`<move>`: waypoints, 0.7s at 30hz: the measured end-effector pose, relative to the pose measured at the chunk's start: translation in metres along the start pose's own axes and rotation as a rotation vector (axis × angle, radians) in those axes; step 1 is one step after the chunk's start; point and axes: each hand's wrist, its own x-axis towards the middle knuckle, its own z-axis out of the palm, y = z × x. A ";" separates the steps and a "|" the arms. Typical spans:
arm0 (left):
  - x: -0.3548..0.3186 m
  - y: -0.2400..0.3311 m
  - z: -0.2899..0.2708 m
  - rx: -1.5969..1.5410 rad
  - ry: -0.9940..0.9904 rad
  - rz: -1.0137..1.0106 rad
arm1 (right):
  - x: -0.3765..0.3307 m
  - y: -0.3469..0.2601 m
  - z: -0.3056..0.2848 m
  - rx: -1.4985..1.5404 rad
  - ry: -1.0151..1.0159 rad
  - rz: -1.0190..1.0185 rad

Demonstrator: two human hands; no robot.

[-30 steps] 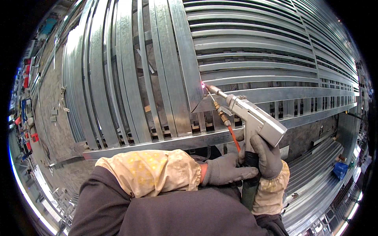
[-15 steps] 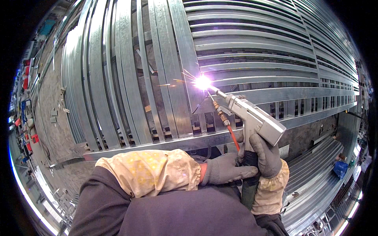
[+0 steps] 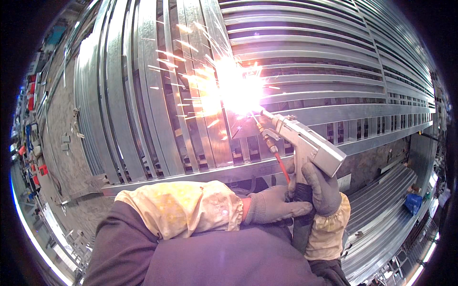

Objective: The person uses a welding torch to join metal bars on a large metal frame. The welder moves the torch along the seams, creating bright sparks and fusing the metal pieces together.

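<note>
A silver welding gun [image 3: 312, 145] points up and left, its tip at a metal joint hidden by a bright glare with sparks flying leftward. My right hand [image 3: 324, 190], in a grey glove, is wrapped round the gun's dark grip. From the left, my left hand [image 3: 279, 206], also gloved, closes against the same grip; some of its fingers are hidden behind it. A red hose with a brass fitting [image 3: 270, 143] runs alongside the nozzle. Under the glare, a galvanized steel frame [image 3: 358, 117] of horizontal bars meets a wide upright bar.
Long galvanized tubes [image 3: 155, 109] lie side by side at the left. A front rail [image 3: 214, 174] crosses just beyond my forearms. More metal profiles [image 3: 381, 214] are stacked at the lower right, with a blue bag-like object [image 3: 413, 203] on them. Red items [image 3: 43, 169] stand at the far left.
The glare at the gun's tip has grown much larger, and far more sparks spray up and left. My hands and the gun have stayed almost still.
</note>
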 end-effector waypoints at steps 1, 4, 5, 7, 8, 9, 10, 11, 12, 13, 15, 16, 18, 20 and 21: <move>-0.001 0.001 0.001 -0.060 -0.006 -0.012 | 0.000 0.002 -0.001 0.013 -0.004 -0.001; 0.002 -0.002 -0.003 -0.059 -0.033 -0.065 | 0.001 0.001 0.001 0.013 -0.014 -0.045; 0.003 -0.003 -0.003 -0.056 -0.031 -0.052 | 0.000 -0.001 0.002 0.006 -0.016 -0.066; 0.004 -0.006 -0.004 -0.056 -0.027 -0.026 | 0.000 -0.003 0.003 -0.003 0.005 -0.043; 0.004 -0.007 -0.004 -0.056 -0.028 -0.018 | -0.001 -0.003 0.003 -0.007 0.016 -0.031; 0.004 -0.008 -0.004 -0.057 -0.028 -0.010 | -0.001 -0.003 0.004 0.003 0.013 -0.029; 0.004 -0.009 -0.005 -0.057 -0.028 -0.001 | -0.001 -0.002 0.004 0.013 0.010 -0.028; 0.006 -0.013 -0.006 -0.020 -0.022 -0.020 | -0.001 -0.002 0.004 0.022 0.007 -0.026; 0.008 -0.015 -0.007 0.018 -0.017 -0.039 | -0.001 -0.002 0.004 -0.002 0.004 -0.049; 0.009 -0.017 -0.008 0.055 -0.012 -0.059 | -0.001 -0.001 0.004 -0.026 0.001 -0.072; 0.008 -0.016 -0.008 0.034 -0.031 -0.078 | -0.001 -0.001 0.004 -0.050 -0.003 -0.114; 0.007 -0.012 -0.008 0.024 -0.040 -0.088 | -0.001 0.000 0.004 -0.049 -0.003 -0.133; 0.007 -0.009 -0.008 0.048 -0.038 -0.103 | -0.001 0.000 0.003 -0.024 -0.004 -0.105; 0.008 -0.010 -0.008 0.052 -0.037 -0.091 | -0.001 -0.002 0.002 0.026 -0.007 -0.009; 0.007 -0.012 -0.007 0.045 -0.036 -0.071 | -0.001 -0.002 0.002 0.004 -0.004 -0.019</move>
